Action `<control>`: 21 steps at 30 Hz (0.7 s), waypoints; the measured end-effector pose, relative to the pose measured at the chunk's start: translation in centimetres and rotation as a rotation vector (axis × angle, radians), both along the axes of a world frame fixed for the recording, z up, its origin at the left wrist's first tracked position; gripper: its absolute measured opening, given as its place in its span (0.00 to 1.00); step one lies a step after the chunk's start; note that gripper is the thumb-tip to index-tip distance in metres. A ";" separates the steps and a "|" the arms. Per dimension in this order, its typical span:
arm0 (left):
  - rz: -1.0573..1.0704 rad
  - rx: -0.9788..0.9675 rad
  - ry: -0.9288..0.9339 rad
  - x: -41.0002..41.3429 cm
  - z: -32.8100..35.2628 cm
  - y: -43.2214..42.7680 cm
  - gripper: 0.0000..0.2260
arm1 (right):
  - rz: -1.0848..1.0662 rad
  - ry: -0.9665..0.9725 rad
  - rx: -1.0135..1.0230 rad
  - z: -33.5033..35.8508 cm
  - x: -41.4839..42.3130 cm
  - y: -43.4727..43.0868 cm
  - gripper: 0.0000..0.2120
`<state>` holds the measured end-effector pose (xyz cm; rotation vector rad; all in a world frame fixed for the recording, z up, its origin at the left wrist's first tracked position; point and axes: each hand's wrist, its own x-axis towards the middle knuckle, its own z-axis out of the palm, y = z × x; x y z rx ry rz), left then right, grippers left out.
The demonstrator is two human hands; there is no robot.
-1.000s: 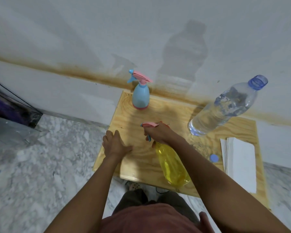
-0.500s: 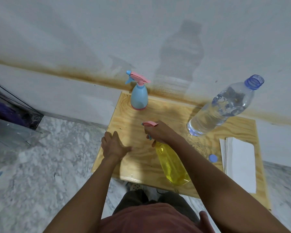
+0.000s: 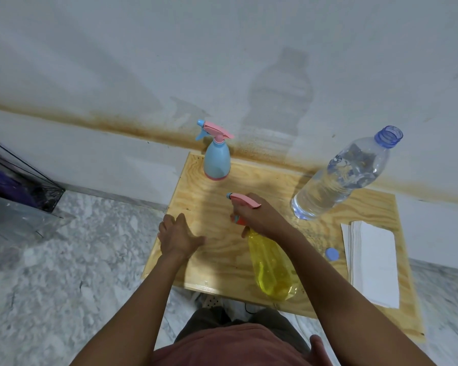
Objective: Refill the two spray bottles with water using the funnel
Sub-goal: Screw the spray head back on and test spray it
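A yellow spray bottle (image 3: 271,265) with a pink trigger head stands at the front of the wooden table (image 3: 212,249). My right hand (image 3: 257,217) grips its neck just under the head. My left hand (image 3: 177,235) rests flat on the table's left edge, fingers apart, holding nothing. A blue spray bottle (image 3: 216,161) with a pink and blue head stands upright at the back left by the wall. A large clear water bottle (image 3: 339,178) stands uncapped at the back right. Its blue cap (image 3: 331,254) lies on the table. No funnel is in view.
A stack of white paper towels (image 3: 373,262) lies along the table's right side. A dark wire basket with plastic (image 3: 13,186) sits on the marble floor at the left. The stained wall runs right behind the table.
Both hands and the bottles stay nearly where they were. The view has shifted only slightly.
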<state>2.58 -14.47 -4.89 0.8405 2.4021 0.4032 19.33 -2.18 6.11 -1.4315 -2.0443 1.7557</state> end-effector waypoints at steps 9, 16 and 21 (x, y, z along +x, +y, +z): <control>-0.432 0.267 -0.603 2.9 7.6 1.0 0.32 | -0.133 0.406 0.116 3.9 2.3 -0.8 0.07; -0.415 0.611 -0.469 6.6 10.2 2.5 0.26 | -0.088 0.486 0.215 5.7 2.2 -0.6 0.08; -0.375 0.737 -0.408 6.4 10.8 2.7 0.23 | -0.079 0.508 0.282 6.3 2.4 -0.5 0.10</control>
